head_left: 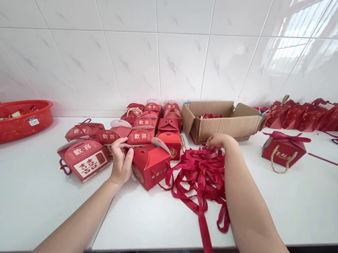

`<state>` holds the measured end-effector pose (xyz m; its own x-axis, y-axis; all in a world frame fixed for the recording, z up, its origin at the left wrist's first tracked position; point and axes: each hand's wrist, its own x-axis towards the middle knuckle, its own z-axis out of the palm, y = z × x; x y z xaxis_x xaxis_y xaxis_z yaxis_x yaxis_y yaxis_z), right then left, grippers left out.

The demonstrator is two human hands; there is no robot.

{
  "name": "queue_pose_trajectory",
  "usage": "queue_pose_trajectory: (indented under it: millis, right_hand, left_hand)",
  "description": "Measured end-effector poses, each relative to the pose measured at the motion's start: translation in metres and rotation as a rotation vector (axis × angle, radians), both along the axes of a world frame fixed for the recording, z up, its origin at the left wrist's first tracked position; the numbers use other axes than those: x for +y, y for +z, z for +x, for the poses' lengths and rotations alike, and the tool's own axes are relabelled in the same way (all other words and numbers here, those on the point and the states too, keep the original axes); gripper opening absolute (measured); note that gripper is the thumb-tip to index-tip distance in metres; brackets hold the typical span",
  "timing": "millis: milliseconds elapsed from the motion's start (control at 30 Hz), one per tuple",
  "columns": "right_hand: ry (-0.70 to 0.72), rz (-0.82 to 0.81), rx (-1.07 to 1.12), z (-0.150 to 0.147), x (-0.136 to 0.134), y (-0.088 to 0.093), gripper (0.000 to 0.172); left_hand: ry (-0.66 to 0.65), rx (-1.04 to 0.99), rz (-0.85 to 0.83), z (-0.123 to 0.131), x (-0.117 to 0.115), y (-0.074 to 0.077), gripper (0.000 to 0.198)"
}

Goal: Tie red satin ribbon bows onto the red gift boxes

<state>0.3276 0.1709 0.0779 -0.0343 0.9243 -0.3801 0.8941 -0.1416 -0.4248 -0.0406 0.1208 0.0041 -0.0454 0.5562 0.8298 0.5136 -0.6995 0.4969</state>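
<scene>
bare forearms [78, 221], near. left hand [122, 164], loosely open against red box [151, 166], left of centre: probably light, stiff, easily dented card; hold by side walls. right hand [221, 142], far side of ribbon heap [202, 170], grip cannot be told: likely soft, slippery; pinch one strand.

Left hand [121, 162] at a red gift box [151, 167], right hand [220, 142] at heaped red ribbon [199, 169], cardboard box [225, 127] behind
</scene>
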Motion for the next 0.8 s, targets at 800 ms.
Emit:
queue_pose_trajectory:
  millis: [800]
  right_hand:
    - [-0.363, 0.923, 0.419, -0.003, -0.077, 0.087, 0.011]
  left_hand:
    - [-0.004, -0.028, -0.034, 0.0, -0.002, 0.0, 0.036]
